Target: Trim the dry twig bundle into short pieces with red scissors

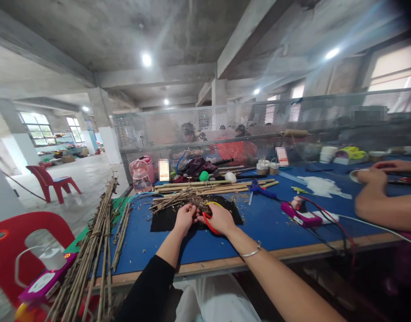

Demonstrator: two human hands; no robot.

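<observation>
My right hand (222, 219) is closed around scissors with red and yellow handles (210, 227), their dark blades pointing left. Close beside it, my left hand (184, 220) is closed in a pinch near the blades. What its fingertips hold is too small to make out. Both hands are over a black cloth or mat (160, 222) on the blue table. Just behind them lies a heap of short cut twigs (167, 201), with small brown scraps scattered around.
Long dry stalks (99, 228) lean at the table's left end. Behind the twigs lie pale sticks (248, 185). A blue glue gun (263, 191) and a purple power strip (301, 216) are to the right. A co-worker's arm (373, 197) reaches in at far right. A perforated metal screen (151, 134) stands behind.
</observation>
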